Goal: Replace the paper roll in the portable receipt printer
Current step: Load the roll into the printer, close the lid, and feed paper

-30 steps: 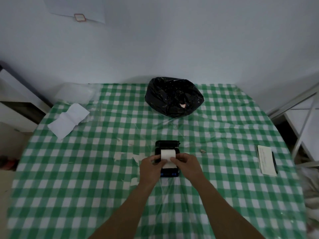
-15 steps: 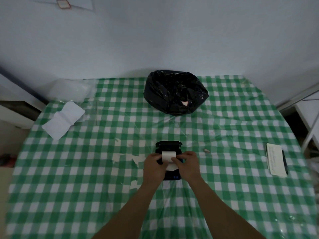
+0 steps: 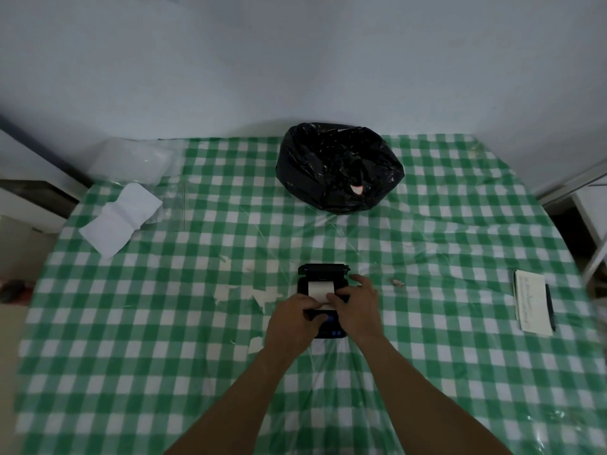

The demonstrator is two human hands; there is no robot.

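On the checked worktop (image 3: 164, 323), the printer (image 3: 323, 274) sits at centre, lid open, paper roll (image 3: 320, 289) seated. Since a moment ago, the right hand (image 3: 356, 307) has loosened, fingers stretching toward one o'clock; the left hand (image 3: 292, 318) pinches the paper's tail. Closing likely follows.

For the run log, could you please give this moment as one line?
printer lid open | paper roll seated | left hand, right hand on paper | bin bag behind

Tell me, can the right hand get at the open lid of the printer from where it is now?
Probably yes: the right hand lies beside the lid, nothing between them.
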